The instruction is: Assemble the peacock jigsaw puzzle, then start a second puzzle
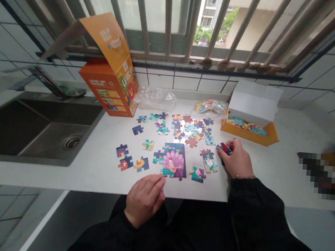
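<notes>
My right hand (238, 159) is closed in a pinch on a dark blue and red puzzle piece (223, 148), right of the loose pieces. My left hand (145, 196) lies at the counter's front edge, its fingers curled together; the palm side is hidden. Its fingertips are at the lower left corner of a partly joined puzzle (174, 161) showing a pink peacock. To the right of that puzzle lie a purple and teal piece (197, 174) and a joined pair (209, 160). Left of it are a piece with a yellow shape (141, 163) and two red-figured pieces (126, 163).
Several loose pieces (192, 128) spread behind the puzzle. An orange puzzle box (106, 91) stands open at the back left, near the sink (75, 149). Clear plastic packaging (156, 98), a bag of pieces (211, 107) and an open yellow box (249, 134) line the back.
</notes>
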The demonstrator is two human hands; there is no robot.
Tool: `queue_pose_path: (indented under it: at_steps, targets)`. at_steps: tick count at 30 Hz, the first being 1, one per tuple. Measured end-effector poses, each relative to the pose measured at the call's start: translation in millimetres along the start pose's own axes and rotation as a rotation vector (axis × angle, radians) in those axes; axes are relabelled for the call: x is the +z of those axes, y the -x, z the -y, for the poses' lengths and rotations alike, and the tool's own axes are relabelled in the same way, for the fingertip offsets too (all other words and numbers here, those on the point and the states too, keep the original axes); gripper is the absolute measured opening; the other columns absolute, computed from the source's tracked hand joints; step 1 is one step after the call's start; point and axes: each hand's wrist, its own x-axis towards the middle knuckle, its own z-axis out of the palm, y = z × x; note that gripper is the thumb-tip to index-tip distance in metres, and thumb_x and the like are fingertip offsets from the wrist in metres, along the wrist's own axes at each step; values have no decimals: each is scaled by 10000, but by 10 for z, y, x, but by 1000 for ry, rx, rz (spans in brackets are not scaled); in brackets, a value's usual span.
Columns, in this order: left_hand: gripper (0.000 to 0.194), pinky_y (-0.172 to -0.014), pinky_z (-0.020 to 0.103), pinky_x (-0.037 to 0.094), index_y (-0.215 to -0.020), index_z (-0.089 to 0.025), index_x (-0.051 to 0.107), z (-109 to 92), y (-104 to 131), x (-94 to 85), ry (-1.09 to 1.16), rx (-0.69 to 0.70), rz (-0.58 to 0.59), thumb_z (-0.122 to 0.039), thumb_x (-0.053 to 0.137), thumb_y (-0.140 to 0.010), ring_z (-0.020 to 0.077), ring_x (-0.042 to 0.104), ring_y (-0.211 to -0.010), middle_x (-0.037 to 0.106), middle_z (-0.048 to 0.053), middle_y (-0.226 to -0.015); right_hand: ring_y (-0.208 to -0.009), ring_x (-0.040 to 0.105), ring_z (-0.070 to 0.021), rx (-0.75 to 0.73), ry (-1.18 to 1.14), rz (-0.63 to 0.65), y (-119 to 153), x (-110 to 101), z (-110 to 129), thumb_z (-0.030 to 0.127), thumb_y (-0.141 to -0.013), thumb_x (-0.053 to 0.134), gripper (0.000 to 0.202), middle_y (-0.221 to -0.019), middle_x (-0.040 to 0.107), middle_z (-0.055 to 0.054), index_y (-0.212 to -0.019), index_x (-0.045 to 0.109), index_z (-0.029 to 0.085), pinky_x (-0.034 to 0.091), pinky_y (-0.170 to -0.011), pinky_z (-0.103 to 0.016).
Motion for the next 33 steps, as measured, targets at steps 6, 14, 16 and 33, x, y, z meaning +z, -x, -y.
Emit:
queue_pose_path:
  at_steps: [6,14,16,33]
  targets:
    - [304,-983,400,578,-1294,-188,717,4,3,-11,-7,3,-14,-163,615,-1009,252,742,-1135,810,86,-1269,-767,701,-212,36,-248,-111,81,-89,93,532,-913,704,406,-1042,780,-62,-1198,704,243,533,-741,-348]
    - [330,-987,402,584,-1302,-198,722,8,11,-8,-9,-1,6,-152,626,-990,255,748,-1145,808,88,-1281,-756,727,-217,127,-461,-57,51,-49,66,609,-791,850,707,-976,787,-66,-1350,668,216,595,-716,-346]
    - [327,-988,402,580,-1300,-202,723,10,9,-8,-8,-1,10,-151,621,-993,256,750,-1141,808,86,-1280,-810,764,-240,150,-585,-4,46,-12,39,660,-789,848,689,-1015,805,-90,-1281,666,215,619,-728,-358]
    - [347,-989,403,590,-1309,-211,718,26,-9,18,-20,21,-8,-149,642,-977,250,758,-1131,811,80,-1273,-760,783,-239,76,-487,83,42,-26,-11,756,-975,608,742,-858,745,-36,-1492,642,225,641,-737,-381]
